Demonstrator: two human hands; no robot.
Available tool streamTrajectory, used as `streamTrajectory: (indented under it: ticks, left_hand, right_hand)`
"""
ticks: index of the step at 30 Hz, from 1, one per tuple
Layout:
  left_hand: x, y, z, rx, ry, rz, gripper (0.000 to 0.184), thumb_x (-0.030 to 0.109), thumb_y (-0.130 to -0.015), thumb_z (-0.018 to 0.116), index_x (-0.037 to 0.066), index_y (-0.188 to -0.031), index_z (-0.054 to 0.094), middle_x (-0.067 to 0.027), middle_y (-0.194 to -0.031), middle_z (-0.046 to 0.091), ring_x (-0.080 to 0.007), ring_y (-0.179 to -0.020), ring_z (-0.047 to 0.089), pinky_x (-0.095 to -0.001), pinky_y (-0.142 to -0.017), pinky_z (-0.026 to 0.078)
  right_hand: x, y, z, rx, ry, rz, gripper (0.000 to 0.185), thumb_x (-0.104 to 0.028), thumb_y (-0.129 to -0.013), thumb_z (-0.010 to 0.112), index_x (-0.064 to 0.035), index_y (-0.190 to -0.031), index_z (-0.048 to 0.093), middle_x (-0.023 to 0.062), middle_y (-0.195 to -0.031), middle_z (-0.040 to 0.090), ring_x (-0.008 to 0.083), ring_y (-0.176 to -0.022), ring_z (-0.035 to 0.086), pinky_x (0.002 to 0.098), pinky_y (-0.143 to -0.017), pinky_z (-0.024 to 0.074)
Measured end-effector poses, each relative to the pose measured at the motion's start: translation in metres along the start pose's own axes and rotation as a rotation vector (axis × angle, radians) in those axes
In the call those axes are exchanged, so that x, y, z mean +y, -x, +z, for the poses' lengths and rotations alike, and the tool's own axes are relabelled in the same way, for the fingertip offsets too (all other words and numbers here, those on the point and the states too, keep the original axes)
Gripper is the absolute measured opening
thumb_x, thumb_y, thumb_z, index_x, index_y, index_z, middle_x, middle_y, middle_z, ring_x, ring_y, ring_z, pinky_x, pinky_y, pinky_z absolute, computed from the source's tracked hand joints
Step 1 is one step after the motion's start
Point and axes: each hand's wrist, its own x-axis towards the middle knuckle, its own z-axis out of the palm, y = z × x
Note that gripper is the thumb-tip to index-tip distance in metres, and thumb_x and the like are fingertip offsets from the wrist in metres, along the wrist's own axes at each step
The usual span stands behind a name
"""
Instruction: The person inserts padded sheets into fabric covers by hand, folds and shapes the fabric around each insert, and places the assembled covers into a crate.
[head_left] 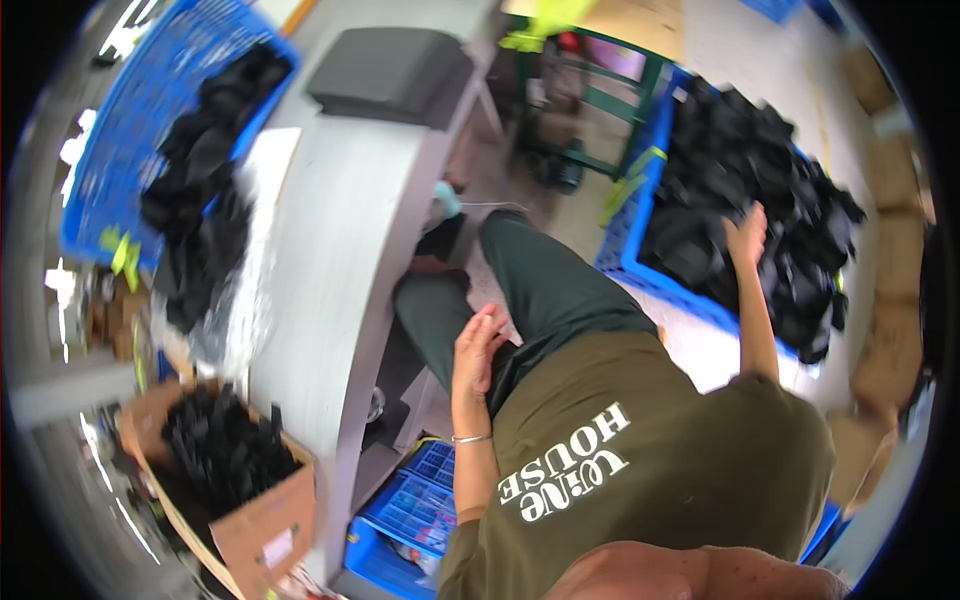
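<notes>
My right hand (746, 238) reaches over a blue plastic basket (634, 240) heaped with black fabric-like pieces (715, 150). Its fingers are stretched out at the surface of the heap, and I see nothing held in them. Close to my lap, my left hand (478, 352) is raised above my dark trousers (560, 275), fingers loosely bent with nothing visible in them. A bracelet circles that wrist. What exactly the black pieces are cannot be made out.
A grey worktable (320, 230) runs along my left, bearing a dark grey block (390, 75). Beyond it are a tilted blue crate (120, 150) with black pieces and a cardboard box (265, 540). Blue bins (405, 510) sit below; cartons (890, 330) line the right.
</notes>
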Motion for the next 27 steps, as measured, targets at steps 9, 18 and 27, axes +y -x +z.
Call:
streamTrajectory:
  ticks: [9, 18, 27]
  left_hand:
    - [0.002, -0.001, 0.000, -0.002, -0.025, -0.022, 0.048, 0.030, -0.097, 0.061, -0.001, -0.134, 0.054, -0.0101, -0.133, 0.058, -0.0200, -0.119, 0.057, -0.0336, -0.096, 0.048]
    - [0.123, 0.034, -0.060, 0.233, -0.131, 0.472, 0.033, 0.022, -0.098, 0.059, -0.002, -0.120, 0.065, -0.0103, -0.110, 0.070, -0.0168, -0.100, 0.067, -0.0310, -0.092, 0.053]
    - [0.346, -0.071, -0.251, 1.222, -1.092, 1.136, 0.040, 0.035, -0.087, 0.070, 0.005, -0.115, 0.069, -0.0327, -0.148, 0.034, -0.0472, -0.138, 0.029, -0.0495, -0.113, 0.027]
  right_hand:
    - [-0.027, 0.046, 0.112, -0.574, 0.277, -0.304, 0.100, -0.021, -0.075, 0.078, -0.0382, -0.154, 0.019, 0.0082, -0.164, 0.003, 0.0525, -0.143, 0.013, 0.0806, -0.094, 0.0260]
    - [-0.044, -0.016, 0.105, -1.073, 0.168, -0.153, 0.105, -0.034, -0.066, 0.085, -0.0091, -0.152, 0.030, 0.0219, -0.161, 0.012, 0.0343, -0.146, 0.026, 0.0430, -0.114, 0.0316]
    - [-0.127, 0.051, 0.066, -0.547, 0.324, -0.721, 0.063, -0.022, -0.079, 0.076, -0.0037, -0.134, 0.049, 0.0217, -0.152, 0.034, 0.0390, -0.132, 0.045, 0.0537, -0.104, 0.0397]
